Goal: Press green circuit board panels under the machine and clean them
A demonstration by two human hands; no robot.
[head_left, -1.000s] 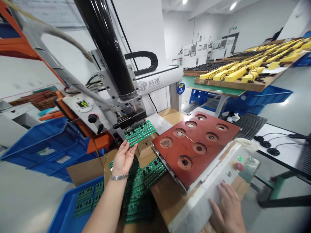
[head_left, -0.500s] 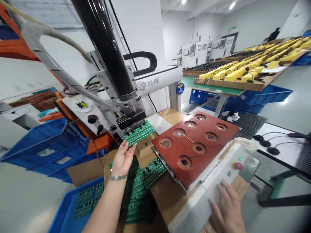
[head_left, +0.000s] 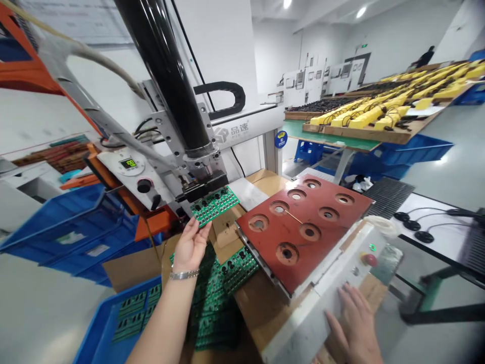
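My left hand (head_left: 192, 247) pinches the near edge of a green circuit board (head_left: 215, 205) studded with small black parts. The board is under the black clamp head (head_left: 202, 186) of the machine, its far edge close to the head; whether they touch I cannot tell. Below my wrist, more circuit boards (head_left: 238, 268) lie stacked in a cardboard box. My right hand (head_left: 354, 323) rests with fingers spread on the machine's pale front panel (head_left: 314, 313), near a red button (head_left: 369, 259) and a lit green one. Between the hands sits a red plate (head_left: 303, 232) with several round recesses.
A blue bin (head_left: 94, 328) with circuit boards stands at lower left, with blue crates (head_left: 64, 227) behind it. A control box (head_left: 127, 169) with a lit display is at left. Yellow parts (head_left: 364, 114) fill a table at the back right, where a person (head_left: 425, 57) stands.
My left hand and the circuit board have shifted very slightly to the left. My right hand stays on the panel.
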